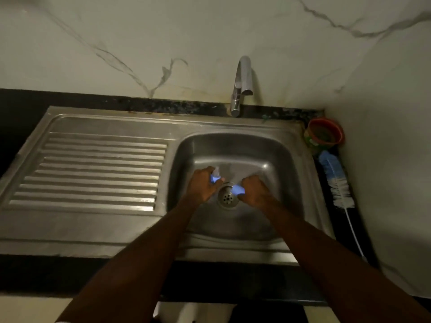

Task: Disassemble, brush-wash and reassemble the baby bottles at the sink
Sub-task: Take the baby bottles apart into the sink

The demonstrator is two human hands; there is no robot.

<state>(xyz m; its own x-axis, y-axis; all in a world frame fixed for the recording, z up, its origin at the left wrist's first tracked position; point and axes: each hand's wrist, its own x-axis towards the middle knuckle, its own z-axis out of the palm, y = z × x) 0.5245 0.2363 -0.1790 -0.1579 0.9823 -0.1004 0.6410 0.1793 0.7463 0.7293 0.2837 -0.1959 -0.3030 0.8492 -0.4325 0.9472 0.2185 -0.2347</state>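
Both my hands are low inside the steel sink basin (275,155), above the drain (227,199). My left hand (203,185) grips a small blue bottle part with a pale teat (215,176) poking out of it. My right hand (255,191) is curled round another blue bottle piece (237,189), just right of the drain. The two pieces are a short way apart. The light is dim, so I cannot tell exactly which bottle parts these are. A blue and white bottle brush (335,180) lies on the dark counter right of the sink.
The chrome tap (241,85) stands at the back of the sink; no water shows. A ribbed steel draining board (93,169) lies left of the basin. An orange-rimmed cup (325,134) sits in the back right corner by the marble wall.
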